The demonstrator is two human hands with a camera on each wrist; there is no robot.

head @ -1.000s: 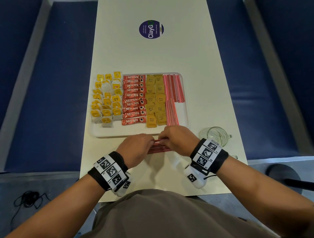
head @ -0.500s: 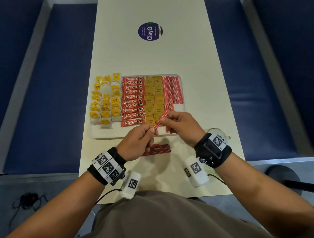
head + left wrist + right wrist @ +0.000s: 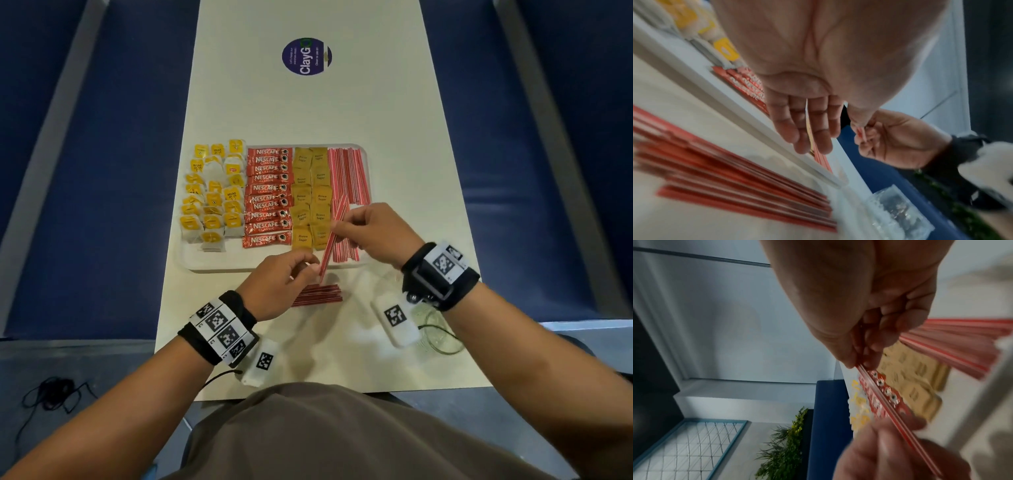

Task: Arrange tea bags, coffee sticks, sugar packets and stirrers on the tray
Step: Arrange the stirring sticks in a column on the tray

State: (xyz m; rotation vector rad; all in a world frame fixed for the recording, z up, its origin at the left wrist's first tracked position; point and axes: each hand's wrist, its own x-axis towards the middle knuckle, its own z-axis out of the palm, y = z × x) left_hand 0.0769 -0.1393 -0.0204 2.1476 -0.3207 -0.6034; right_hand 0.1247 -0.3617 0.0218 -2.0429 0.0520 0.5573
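A white tray (image 3: 219, 265) holds yellow tea bags (image 3: 212, 195), red Nescafe coffee sticks (image 3: 269, 197), brown sugar packets (image 3: 311, 198) and red striped stirrers (image 3: 352, 178). Both hands hold a small bunch of stirrers (image 3: 331, 236) tilted above the tray's near right corner. My left hand (image 3: 308, 270) pinches its near end, and my right hand (image 3: 337, 226) pinches it further up. In the right wrist view the bunch (image 3: 892, 407) runs between both hands. A loose pile of stirrers (image 3: 317, 295) lies on the table just below the tray, under my left hand.
The tray sits on a narrow pale table (image 3: 308, 109) with blue benches on both sides. A round purple sticker (image 3: 306, 56) marks the far end. A clear glass (image 3: 435, 337) stands by my right wrist near the table's front right edge.
Both hands lifted a few stirrers off the loose pile on the table and carried them up and forward over the tray's near right corner, turning them from crosswise to nearly lengthwise.
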